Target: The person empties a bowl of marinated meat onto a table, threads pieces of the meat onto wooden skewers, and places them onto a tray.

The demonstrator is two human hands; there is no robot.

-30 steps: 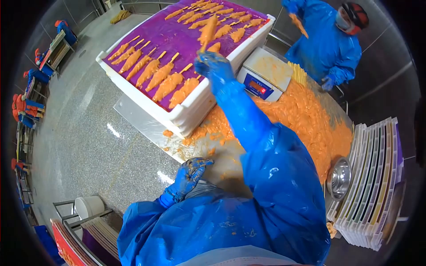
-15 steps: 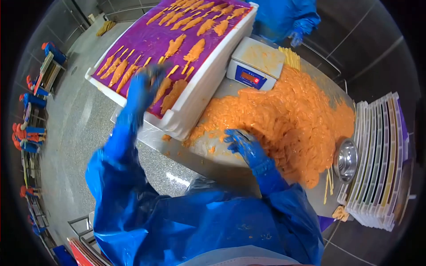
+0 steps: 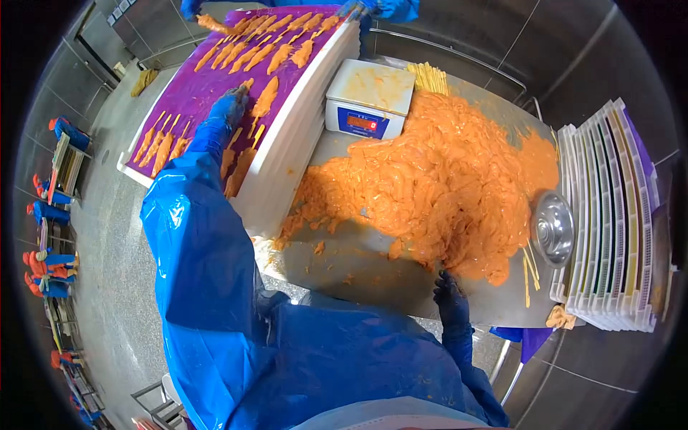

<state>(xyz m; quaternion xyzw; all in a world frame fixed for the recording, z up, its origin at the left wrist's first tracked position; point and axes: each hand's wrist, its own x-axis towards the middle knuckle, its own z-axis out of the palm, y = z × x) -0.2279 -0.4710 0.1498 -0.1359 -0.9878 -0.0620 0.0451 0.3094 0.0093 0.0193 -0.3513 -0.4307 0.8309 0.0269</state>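
Note:
My left hand, in a blue glove, reaches over the purple-lined tray. It is on or just above a meat skewer, whose orange tip shows past the fingers; whether the hand grips it is hidden. Right beside it lies another skewer. My right hand is at the table's near edge, just below the big heap of orange meat. Its fingers point at the heap and look apart, with nothing seen in them.
A scale stands between tray and heap, with bamboo sticks behind it. A metal bowl and stacked white trays are at the right. A co-worker's gloved hands are at the tray's far side, one holding a skewer. More people work far left.
My left hand has moved up the tray. My right hand has moved down and right, away from the bare metal. The co-worker has shifted left to the tray, and the view has shifted.

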